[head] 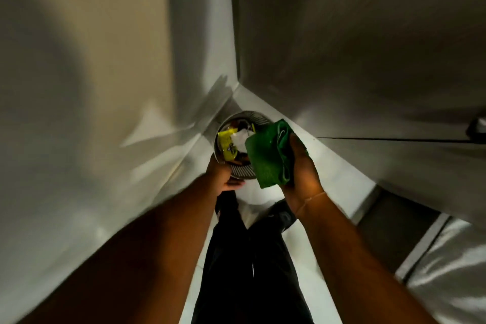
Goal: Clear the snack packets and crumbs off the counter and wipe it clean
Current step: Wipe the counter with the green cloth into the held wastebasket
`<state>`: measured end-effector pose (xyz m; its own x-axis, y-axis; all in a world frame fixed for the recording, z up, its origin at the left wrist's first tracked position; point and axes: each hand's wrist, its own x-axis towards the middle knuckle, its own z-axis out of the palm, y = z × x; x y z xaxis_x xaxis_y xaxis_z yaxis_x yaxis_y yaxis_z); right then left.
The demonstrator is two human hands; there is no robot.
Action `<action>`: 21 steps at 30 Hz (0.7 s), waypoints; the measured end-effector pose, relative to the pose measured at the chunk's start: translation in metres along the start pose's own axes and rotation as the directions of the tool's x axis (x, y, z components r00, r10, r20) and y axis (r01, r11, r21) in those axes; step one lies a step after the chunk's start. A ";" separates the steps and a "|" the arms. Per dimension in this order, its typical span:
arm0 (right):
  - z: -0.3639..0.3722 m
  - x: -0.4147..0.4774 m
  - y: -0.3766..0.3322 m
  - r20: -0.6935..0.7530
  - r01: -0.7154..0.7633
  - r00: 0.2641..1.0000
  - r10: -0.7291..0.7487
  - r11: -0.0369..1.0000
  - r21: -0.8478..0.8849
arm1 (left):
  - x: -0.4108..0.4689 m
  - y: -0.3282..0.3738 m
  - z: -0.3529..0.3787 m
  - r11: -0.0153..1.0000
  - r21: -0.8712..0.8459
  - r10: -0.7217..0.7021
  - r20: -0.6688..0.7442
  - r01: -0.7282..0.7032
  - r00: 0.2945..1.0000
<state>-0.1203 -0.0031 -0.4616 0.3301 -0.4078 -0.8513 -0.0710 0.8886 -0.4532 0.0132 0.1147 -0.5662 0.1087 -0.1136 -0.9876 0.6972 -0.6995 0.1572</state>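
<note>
A: Arm pose?

B: Both forearms are extended forward and down from the bottom of the view, bare, converging toward a floor corner. The left hand (223, 175) is lowered at the near rim of a round metal bin (238, 175), palm turned up. The right hand (302, 166) is raised just right of the bin, its back turned to the camera, wrist slightly bent. A thin band is seen at the right wrist.

A: Materials, shapes?

B: The bin is cylindrical, shiny steel, ribbed or perforated on the wall; its mouth is uncovered. A yellow snack packet (228, 146) with glossy film is seen inside, beside crumpled white paper (241, 141); darker items underneath cannot be identified. A green cloth (268, 155) is folded into a thick pad, soft and matte, fine-textured. Pale glossy floor tile (263, 192) is lit under the hands. Smooth grey-white walls (105, 60) meet at the corner. Dark trousers (249, 258) are visible below.

A: Hand state?

B: Right: closed around the folded cloth, fingers wrapped over its far edge, thumb side hidden. The cloth is held over the right part of the bin mouth, partly covering it. Left: blurred by motion; fingers appear loosely curled against the bin rim or wall. Whether the rim is gripped or only touched cannot be told.

A: Packet location?

B: In the bin, left side, upper edge at rim level. No desk is in view.
</note>
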 end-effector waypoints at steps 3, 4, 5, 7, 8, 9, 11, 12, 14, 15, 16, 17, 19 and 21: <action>0.000 0.009 0.006 0.019 -0.017 1.000 0.017 0.999 0.034 | 0.022 0.013 0.001 1.000 0.015 0.022 -0.040 -0.022 0.999; -0.001 0.011 0.008 0.018 -0.017 1.000 0.016 0.999 0.041 | 0.028 0.018 0.001 0.999 0.027 0.024 -0.051 -0.023 0.998; -0.003 0.012 0.010 0.010 -0.017 1.000 0.017 0.999 0.048 | 0.034 0.023 0.002 0.999 0.039 0.021 -0.058 -0.019 0.998; -0.012 0.016 0.014 -0.011 -0.012 1.000 0.013 0.998 0.061 | 0.044 0.030 0.001 0.999 0.047 0.014 -0.064 -0.011 0.998; -0.016 0.018 0.016 -0.026 -0.007 1.000 0.008 0.998 0.065 | 0.049 0.032 0.000 0.999 0.048 0.009 -0.063 -0.006 0.998; -0.018 0.019 0.018 -0.042 -0.004 0.999 0.007 0.998 0.068 | 0.053 0.031 -0.003 0.999 0.050 0.004 -0.063 -0.001 0.998; -0.021 0.024 0.022 -0.074 0.011 0.997 -0.004 0.996 0.085 | 0.060 0.031 -0.011 1.000 0.028 -0.003 -0.043 0.004 0.999; -0.020 0.025 0.024 -0.087 0.027 0.996 -0.018 0.995 0.096 | 0.063 0.030 -0.014 1.000 0.017 -0.009 -0.032 0.009 0.999; -0.016 0.028 0.027 -0.110 0.056 0.993 -0.045 0.993 0.101 | 0.069 0.028 -0.017 0.999 0.035 -0.014 -0.028 0.015 0.999; -0.014 0.029 0.029 -0.116 0.066 0.992 -0.054 0.993 0.098 | 0.071 0.026 -0.016 0.999 0.045 -0.014 -0.030 0.015 0.999; -0.012 0.028 0.031 -0.119 0.071 0.991 -0.059 0.993 0.096 | 0.070 0.023 -0.016 0.999 0.037 -0.013 -0.026 0.014 1.000; -0.010 0.026 0.032 -0.119 0.073 0.991 -0.061 0.992 0.100 | 0.068 0.018 -0.017 1.000 0.010 -0.009 -0.019 0.009 1.000; -0.008 0.020 0.032 -0.120 0.085 0.990 -0.071 0.990 0.112 | 0.060 0.007 -0.020 0.996 -0.085 0.003 -0.031 -0.005 1.000; -0.008 0.006 0.026 -0.123 0.087 0.990 -0.070 0.985 0.146 | 0.039 -0.007 -0.021 0.989 -0.149 -0.013 -0.117 -0.005 0.993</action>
<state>-0.1277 0.0163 -0.4802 0.2155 -0.4914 -0.8438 0.0962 0.8706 -0.4825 0.0273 0.1295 -0.6060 0.1819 -0.0213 -0.9831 0.7947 -0.5857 0.1598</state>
